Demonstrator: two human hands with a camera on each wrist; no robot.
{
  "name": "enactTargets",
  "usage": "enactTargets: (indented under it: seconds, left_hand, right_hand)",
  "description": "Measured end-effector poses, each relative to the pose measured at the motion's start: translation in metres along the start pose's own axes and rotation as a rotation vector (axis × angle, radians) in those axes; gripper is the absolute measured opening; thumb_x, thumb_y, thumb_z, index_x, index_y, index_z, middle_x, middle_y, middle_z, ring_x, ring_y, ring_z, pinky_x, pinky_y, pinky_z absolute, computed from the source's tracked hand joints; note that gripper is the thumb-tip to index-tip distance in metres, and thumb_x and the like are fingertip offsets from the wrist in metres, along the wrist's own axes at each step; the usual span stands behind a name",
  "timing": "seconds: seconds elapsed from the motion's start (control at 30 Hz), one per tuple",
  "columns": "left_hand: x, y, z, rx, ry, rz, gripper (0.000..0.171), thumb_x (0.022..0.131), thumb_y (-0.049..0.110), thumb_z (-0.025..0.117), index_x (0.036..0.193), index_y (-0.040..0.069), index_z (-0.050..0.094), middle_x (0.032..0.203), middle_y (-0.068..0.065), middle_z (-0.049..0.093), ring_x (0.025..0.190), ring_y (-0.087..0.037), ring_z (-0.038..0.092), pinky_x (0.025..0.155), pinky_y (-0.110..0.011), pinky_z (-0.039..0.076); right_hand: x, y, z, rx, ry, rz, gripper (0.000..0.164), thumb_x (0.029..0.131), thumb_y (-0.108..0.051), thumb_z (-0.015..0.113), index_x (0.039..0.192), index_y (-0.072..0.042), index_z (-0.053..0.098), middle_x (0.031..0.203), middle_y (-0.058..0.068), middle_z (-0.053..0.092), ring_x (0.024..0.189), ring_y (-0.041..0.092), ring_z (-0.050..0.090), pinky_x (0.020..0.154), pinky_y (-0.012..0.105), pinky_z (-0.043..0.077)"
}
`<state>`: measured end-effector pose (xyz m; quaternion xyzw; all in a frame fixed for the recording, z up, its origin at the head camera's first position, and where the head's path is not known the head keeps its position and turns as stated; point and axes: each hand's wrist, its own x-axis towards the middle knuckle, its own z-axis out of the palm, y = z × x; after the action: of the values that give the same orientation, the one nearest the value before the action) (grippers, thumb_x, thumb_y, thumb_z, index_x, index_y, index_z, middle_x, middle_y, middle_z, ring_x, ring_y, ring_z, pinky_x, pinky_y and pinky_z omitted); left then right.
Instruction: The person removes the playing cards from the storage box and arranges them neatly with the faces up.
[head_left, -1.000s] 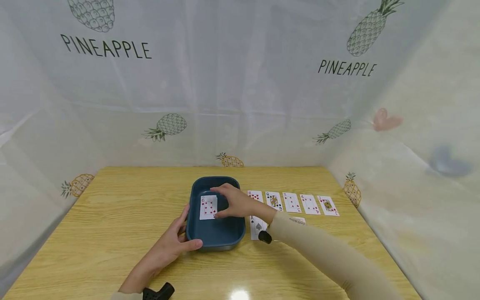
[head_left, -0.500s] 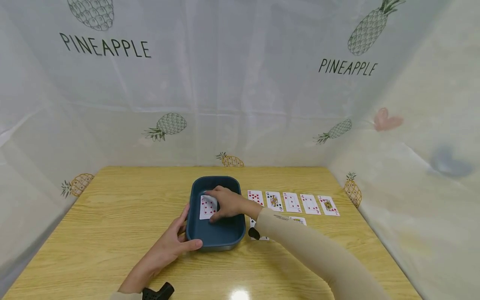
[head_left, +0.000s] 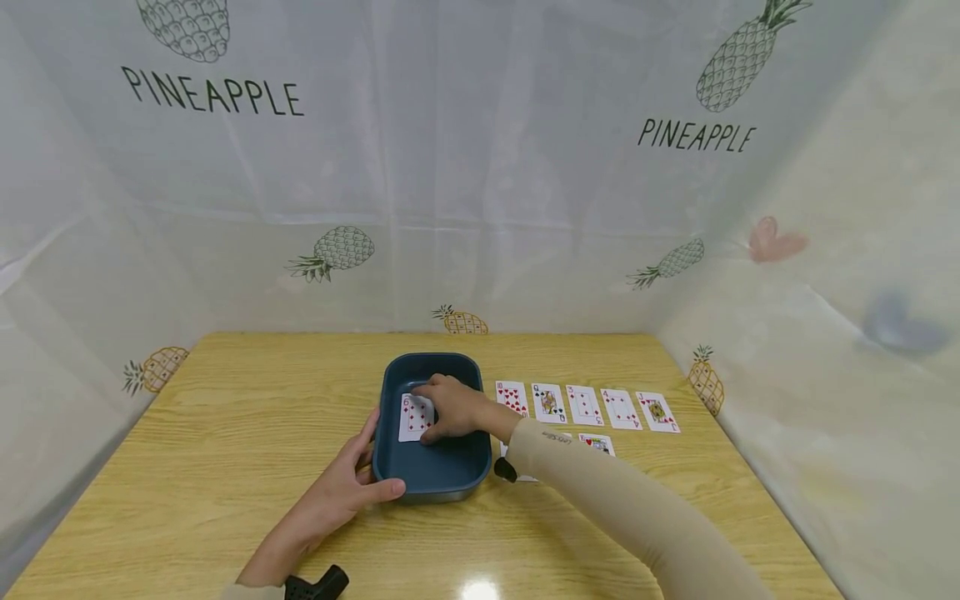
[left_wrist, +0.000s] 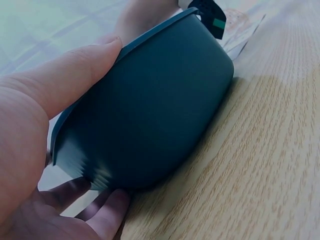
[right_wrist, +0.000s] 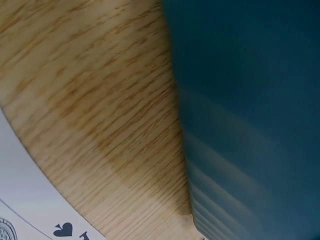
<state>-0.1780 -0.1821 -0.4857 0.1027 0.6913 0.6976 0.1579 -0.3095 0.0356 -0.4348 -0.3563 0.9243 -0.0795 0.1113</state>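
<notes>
A dark blue tub (head_left: 435,479) stands on the wooden table, a face-up playing card (head_left: 414,419) with red diamonds on its floor. My left hand (head_left: 352,479) grips the tub's near left side, thumb over the rim and fingers low against the wall. In the left wrist view, that hand (left_wrist: 25,145) holds the outer wall (left_wrist: 150,105). My right hand (head_left: 456,408) reaches inside, its curled fingers at the card's far end and thumb at its near corner. The right wrist view shows only the tub's blurred side (right_wrist: 250,100), with those fingers out of sight.
Right of the tub a row of face-up cards lies on the table, among them a ten of hearts (head_left: 512,397) and a jack (head_left: 657,412). Nearer cards, such as a face card (head_left: 597,442), are partly covered by the right sleeve (head_left: 600,492). Pineapple-printed curtains surround the table.
My right hand has moved left over the card, and its thumb and fingers have closed in at the card's two ends. The card has slid slightly nearer. The left hand has stayed put.
</notes>
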Motion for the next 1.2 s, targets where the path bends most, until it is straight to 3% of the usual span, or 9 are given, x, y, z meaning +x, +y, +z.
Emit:
enactTargets:
  seconds: [0.37, 0.63, 0.77, 0.97, 1.2]
  left_hand:
    - [0.000, 0.002, 0.002, -0.014, 0.000, -0.001, 0.108, 0.099, 0.012, 0.077, 0.172, 0.028, -0.001, 0.169, -0.028, 0.017, 0.143, -0.044, 0.052, 0.100, -0.033, 0.059]
    - [-0.001, 0.002, 0.004, 0.026, 0.037, -0.008, 0.109, 0.097, 0.014, 0.080, 0.173, 0.027, 0.003, 0.168, -0.027, 0.018, 0.142, -0.044, 0.054, 0.101, -0.033, 0.058]
    - [0.000, 0.002, 0.004, 0.031, 0.045, -0.006, 0.110, 0.096, 0.015, 0.082, 0.173, 0.027, 0.003, 0.167, -0.028, 0.021, 0.140, -0.043, 0.056, 0.101, -0.034, 0.058]
    - [0.000, 0.002, 0.004, 0.023, 0.051, -0.007, 0.113, 0.095, 0.014, 0.083, 0.173, 0.026, 0.003, 0.167, -0.027, 0.023, 0.139, -0.041, 0.056, 0.100, -0.032, 0.058]
    - [-0.002, 0.002, 0.003, 0.017, 0.047, -0.005, 0.113, 0.095, 0.013, 0.083, 0.173, 0.026, 0.002, 0.164, -0.029, 0.028, 0.135, -0.040, 0.059, 0.099, -0.031, 0.058]
  right_hand:
    - [-0.007, 0.004, -0.007, 0.085, 0.090, -0.041, 0.083, 0.085, -0.038, 0.092, 0.154, -0.009, 0.057, 0.136, 0.008, 0.055, 0.117, 0.019, 0.052, 0.098, 0.028, 0.050]
    - [-0.026, 0.011, -0.031, 0.141, 0.151, -0.106, 0.087, 0.083, -0.035, 0.093, 0.154, -0.005, 0.054, 0.136, 0.013, 0.055, 0.117, 0.024, 0.053, 0.097, 0.035, 0.052]
    - [-0.047, 0.017, -0.051, 0.194, 0.159, -0.112, 0.087, 0.083, -0.031, 0.093, 0.155, -0.004, 0.053, 0.137, 0.013, 0.054, 0.117, 0.027, 0.054, 0.097, 0.040, 0.052]
    - [-0.092, 0.039, -0.075, 0.182, 0.194, -0.114, 0.084, 0.082, -0.028, 0.094, 0.154, -0.006, 0.055, 0.138, 0.009, 0.055, 0.117, 0.023, 0.055, 0.098, 0.041, 0.053]
    - [-0.152, 0.081, -0.082, 0.174, 0.230, -0.117, 0.083, 0.080, -0.025, 0.095, 0.151, -0.005, 0.056, 0.134, 0.009, 0.055, 0.116, 0.027, 0.056, 0.095, 0.045, 0.054]
